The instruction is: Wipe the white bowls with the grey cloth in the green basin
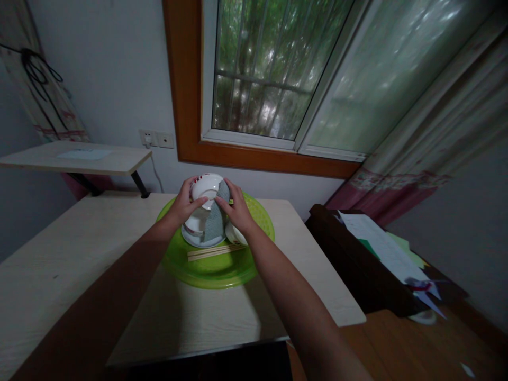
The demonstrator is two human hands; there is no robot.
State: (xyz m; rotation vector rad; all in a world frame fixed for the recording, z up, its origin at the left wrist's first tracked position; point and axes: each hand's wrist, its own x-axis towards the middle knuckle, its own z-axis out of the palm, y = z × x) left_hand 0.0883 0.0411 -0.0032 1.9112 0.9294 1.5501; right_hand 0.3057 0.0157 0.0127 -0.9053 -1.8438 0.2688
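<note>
My left hand [184,203] grips a white bowl [206,188] with red marks, tilted up over a green plastic basin [254,264]. My right hand [238,209] presses a grey cloth [214,222] against the bowl's side; the cloth hangs down from it. Under the bowl in the basin lie a white plate [190,235], another white dish [234,234] and a pair of wooden chopsticks [210,252].
The basin stands on a pale wooden table [59,264]. A small shelf board [79,157] juts out at the left. A dark cabinet with papers [381,243] stands at the right, below a window [270,74] and curtain [444,137].
</note>
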